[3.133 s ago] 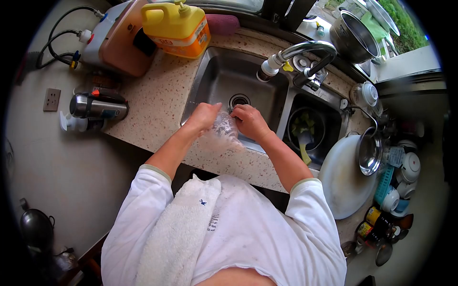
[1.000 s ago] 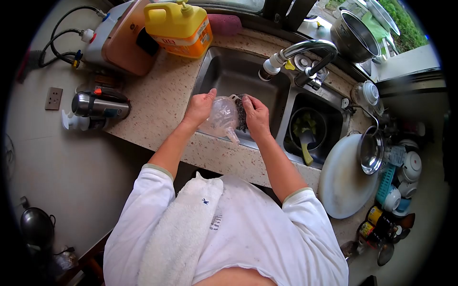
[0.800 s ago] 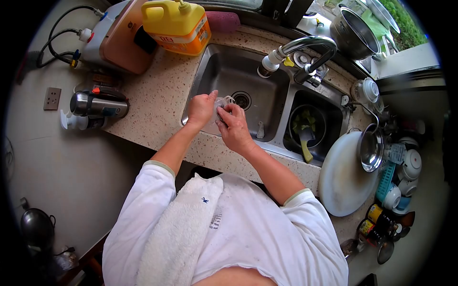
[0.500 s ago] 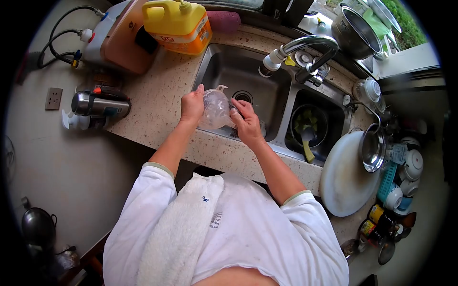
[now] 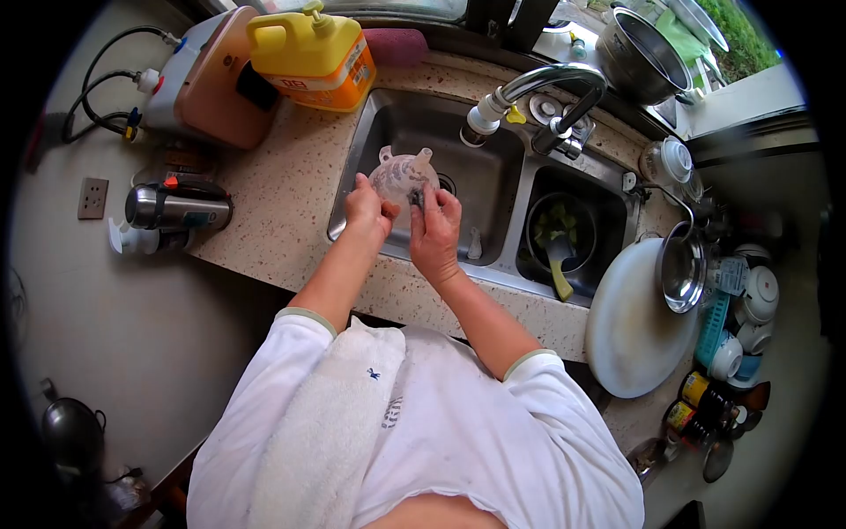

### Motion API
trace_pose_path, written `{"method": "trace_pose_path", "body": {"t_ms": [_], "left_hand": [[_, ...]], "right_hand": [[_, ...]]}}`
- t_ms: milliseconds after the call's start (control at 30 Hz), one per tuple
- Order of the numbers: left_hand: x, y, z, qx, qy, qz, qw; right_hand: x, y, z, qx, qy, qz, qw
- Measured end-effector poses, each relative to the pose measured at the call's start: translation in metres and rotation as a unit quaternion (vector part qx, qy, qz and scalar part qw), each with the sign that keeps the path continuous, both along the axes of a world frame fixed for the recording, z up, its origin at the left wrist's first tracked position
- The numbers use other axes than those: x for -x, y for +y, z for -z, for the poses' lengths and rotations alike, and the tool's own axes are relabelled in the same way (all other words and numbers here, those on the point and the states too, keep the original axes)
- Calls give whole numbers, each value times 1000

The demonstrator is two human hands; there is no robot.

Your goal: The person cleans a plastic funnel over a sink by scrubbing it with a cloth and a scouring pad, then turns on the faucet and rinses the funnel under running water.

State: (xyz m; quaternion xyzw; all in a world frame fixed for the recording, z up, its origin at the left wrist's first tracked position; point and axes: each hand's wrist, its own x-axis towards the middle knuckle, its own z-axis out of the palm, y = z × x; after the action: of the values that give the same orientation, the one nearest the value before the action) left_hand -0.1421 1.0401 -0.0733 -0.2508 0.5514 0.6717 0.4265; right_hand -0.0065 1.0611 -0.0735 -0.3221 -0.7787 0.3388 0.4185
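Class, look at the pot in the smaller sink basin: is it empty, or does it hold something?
Not empty: inside the pot lie green pieces and a utensil with a yellow-green handle.

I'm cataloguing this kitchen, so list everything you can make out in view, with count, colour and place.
Funnel-like vessel: one, translucent, over left basin
Scrubber: one, dark, at right fingertips
Double sink: one, steel, in counter
Faucet: one, chrome, behind sink
Sink pot: one, dark, right basin
Greens: uncountable, green, inside that pot
Jug: one, yellow-orange, behind sink
Flask: one, silver-black, counter's left
Round board: one, white, right of sink
Large pot: one, grey, by window
Bowls: several, mostly white, far right
Outlet: one, brownish, left wall
Towel: one, white, on person's front
Small clutter: uncountable
Left hand: one, bare, at vessel
Right hand: one, bare, at vessel
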Motion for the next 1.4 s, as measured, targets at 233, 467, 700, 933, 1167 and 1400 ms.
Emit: {"method": "trace_pose_path", "body": {"t_ms": [233, 467, 700, 933, 1167, 1400], "left_hand": [[2, -10, 7, -7, -37, -42, 998], [11, -16, 28, -68, -36, -64, 995], [11, -3, 27, -122, 12, -102, 987], [-2, 8, -2, -122, 28, -125, 984], [2, 0, -23, -201, 66, -11, 977], [16, -21, -30, -191, 49, 178, 964]], "right_hand": [[3, 0, 0, 32, 9, 22, 999], [15, 40, 24, 555, 150, 20, 818], [12, -10, 3, 456, 36, -31, 889], [0, 4, -10, 333, 92, 85, 934], [-16, -7, 28, 263, -46, -62, 962], [-25, 87, -21, 275, 124, -131, 944]]}}
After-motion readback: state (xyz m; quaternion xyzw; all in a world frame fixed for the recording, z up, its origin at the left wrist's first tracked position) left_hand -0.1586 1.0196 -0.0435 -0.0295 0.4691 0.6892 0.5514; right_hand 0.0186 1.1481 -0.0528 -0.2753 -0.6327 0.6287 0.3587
